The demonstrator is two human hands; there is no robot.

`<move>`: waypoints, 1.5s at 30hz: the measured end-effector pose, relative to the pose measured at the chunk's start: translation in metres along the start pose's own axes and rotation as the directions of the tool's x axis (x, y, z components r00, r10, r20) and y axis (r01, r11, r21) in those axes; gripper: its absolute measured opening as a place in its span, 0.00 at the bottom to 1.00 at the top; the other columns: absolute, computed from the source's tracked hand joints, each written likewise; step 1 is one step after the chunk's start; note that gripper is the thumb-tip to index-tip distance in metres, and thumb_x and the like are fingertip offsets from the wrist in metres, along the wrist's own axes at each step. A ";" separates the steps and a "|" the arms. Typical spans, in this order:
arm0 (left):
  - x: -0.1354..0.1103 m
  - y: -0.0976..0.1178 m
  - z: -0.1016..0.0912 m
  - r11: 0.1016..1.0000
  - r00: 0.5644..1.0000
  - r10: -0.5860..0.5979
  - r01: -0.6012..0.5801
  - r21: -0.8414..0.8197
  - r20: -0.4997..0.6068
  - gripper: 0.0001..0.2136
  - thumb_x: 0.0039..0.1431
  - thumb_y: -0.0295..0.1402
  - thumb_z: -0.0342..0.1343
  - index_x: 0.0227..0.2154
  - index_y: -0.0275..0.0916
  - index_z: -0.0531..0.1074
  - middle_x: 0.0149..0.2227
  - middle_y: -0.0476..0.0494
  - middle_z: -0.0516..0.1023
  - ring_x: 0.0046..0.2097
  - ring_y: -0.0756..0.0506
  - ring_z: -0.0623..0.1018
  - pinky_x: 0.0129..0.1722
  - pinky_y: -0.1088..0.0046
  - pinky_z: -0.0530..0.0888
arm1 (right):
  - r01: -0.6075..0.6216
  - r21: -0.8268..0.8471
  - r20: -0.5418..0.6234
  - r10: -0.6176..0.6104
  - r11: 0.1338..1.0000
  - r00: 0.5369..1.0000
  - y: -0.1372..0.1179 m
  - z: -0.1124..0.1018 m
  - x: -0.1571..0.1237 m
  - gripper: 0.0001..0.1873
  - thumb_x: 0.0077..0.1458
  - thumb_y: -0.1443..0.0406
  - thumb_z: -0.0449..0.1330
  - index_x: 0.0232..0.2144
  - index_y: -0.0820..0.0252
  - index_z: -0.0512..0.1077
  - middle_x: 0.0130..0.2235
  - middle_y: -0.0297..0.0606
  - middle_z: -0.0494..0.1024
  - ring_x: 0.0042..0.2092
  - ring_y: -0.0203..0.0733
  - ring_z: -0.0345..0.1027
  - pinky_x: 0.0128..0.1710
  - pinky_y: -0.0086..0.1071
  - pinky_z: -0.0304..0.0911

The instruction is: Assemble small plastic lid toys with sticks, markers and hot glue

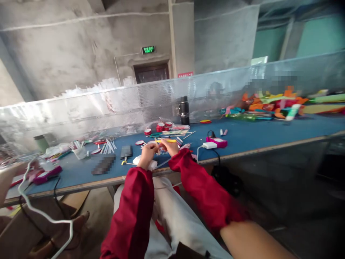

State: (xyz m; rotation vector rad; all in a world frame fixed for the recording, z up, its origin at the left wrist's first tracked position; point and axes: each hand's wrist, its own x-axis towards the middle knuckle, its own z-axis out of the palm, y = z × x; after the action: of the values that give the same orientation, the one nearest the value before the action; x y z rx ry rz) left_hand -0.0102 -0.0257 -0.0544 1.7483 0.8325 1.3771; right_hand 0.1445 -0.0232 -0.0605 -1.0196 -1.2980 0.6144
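Red sleeves (132, 201) lie nearest the camera, reaching over pale trousers (175, 205) to the blue surface (258, 138) and covering parts of its near edge; the left hand (147, 156) and the right hand (170, 146) meet just inside that edge, near its middle; the right fingers close around a yellow stick (172, 140), which lies crosswise above the surface, its left end by the left fingers; those bend in narrowly, but blur leaves me unable to tell whether they grip anything.

A white object (152, 164) sits under the left hand, between it and the near edge, crowding that spot; to its left are a dark pixelated slab (104, 164) near the edge and a smaller one (126, 151) farther in; white strips (109, 146) and a clear cup (80, 152) lie beyond, toward the left end.

Past the hands, red-patterned rolls (160, 127) cluster toward the far edge, where a black bottle (184, 110) stands upright before a perforated panel (151, 100); to the right, a magenta box (221, 142) with a white plug (209, 145) rests near the near edge; a heap of orange pieces (258, 107) among other colours fills the far right; a white cable (44, 216) hangs past the near left corner.
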 end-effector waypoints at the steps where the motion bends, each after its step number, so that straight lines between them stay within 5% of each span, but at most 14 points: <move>1: 0.000 0.000 0.000 1.000 1.000 -0.004 0.004 0.006 -0.003 0.15 0.48 0.45 0.64 0.21 0.37 0.75 0.22 0.48 0.73 0.27 0.49 0.68 0.31 0.73 0.64 | -0.015 0.013 0.002 0.015 1.000 1.000 0.001 0.000 0.001 0.18 0.54 0.48 0.59 0.27 0.54 0.78 0.28 0.34 0.82 0.25 0.37 0.73 0.21 0.28 0.65; 25: 0.004 -0.007 0.000 0.999 0.997 -0.044 0.045 0.018 -0.064 0.18 0.47 0.49 0.66 0.22 0.36 0.75 0.22 0.49 0.73 0.26 0.50 0.69 0.30 0.73 0.65 | 0.031 0.223 -0.177 0.010 0.974 0.984 -0.008 -0.003 0.002 0.14 0.46 0.52 0.62 0.27 0.57 0.72 0.26 0.34 0.80 0.23 0.36 0.68 0.22 0.28 0.64; 45: 0.006 -0.011 0.000 0.999 0.999 -0.018 0.019 0.045 -0.039 0.17 0.47 0.47 0.66 0.22 0.36 0.76 0.21 0.49 0.72 0.26 0.50 0.67 0.29 0.73 0.63 | 0.116 0.104 -0.068 -0.110 0.988 0.992 -0.006 -0.004 -0.001 0.17 0.47 0.49 0.63 0.29 0.56 0.75 0.29 0.36 0.82 0.26 0.39 0.70 0.24 0.30 0.62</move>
State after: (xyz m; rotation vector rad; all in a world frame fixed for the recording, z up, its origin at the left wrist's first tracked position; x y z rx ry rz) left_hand -0.0095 -0.0145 -0.0609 1.7487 0.9051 1.3935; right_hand 0.1477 -0.0273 -0.0557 -0.8636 -1.2458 0.5564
